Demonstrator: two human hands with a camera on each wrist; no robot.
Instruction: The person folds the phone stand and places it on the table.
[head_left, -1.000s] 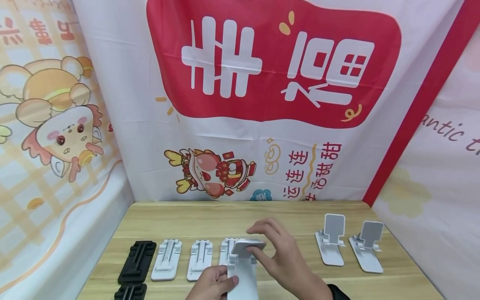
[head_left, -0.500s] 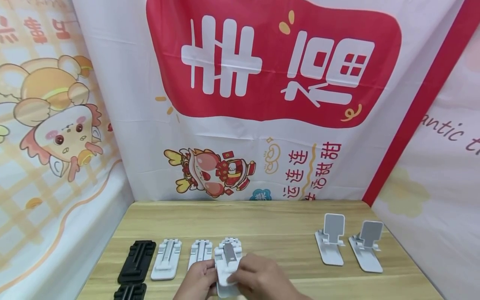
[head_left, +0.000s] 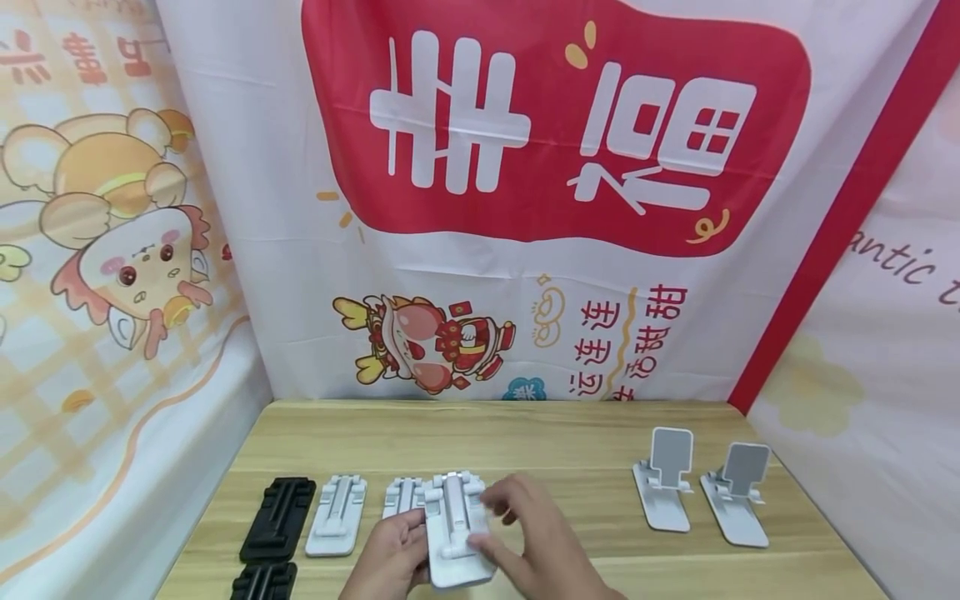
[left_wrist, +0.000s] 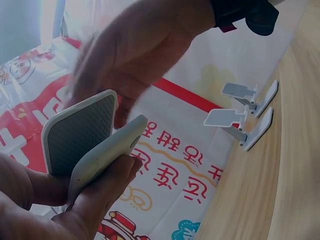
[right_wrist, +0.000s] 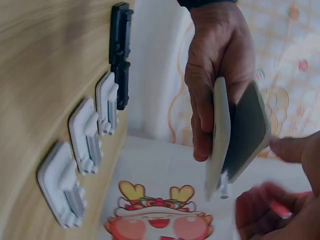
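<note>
A white phone stand (head_left: 457,533) is in my left hand (head_left: 393,550), which grips its left edge, thumb on one side and fingers on the other. The wrist views show its base (right_wrist: 220,135) and its grey-padded panel (left_wrist: 82,132) standing apart in a narrow V. My right hand (head_left: 543,542) is at the right of the stand with its fingers spread. In the right wrist view one digit of the right hand (right_wrist: 295,155) touches or nearly touches the panel's corner; the other fingers are blurred.
Two unfolded white stands (head_left: 670,479) stand at the table's right. Folded white stands (head_left: 337,515) lie left of my hands, one partly hidden (head_left: 405,496). Two folded black stands (head_left: 277,518) lie further left. A printed cloth (head_left: 555,333) hangs behind the wooden table (head_left: 525,433).
The stand's panel has swung down from its raised position, and its hinged back now faces the head camera. My right hand has loosened from the stand's lower edge, its fingers spreading.
</note>
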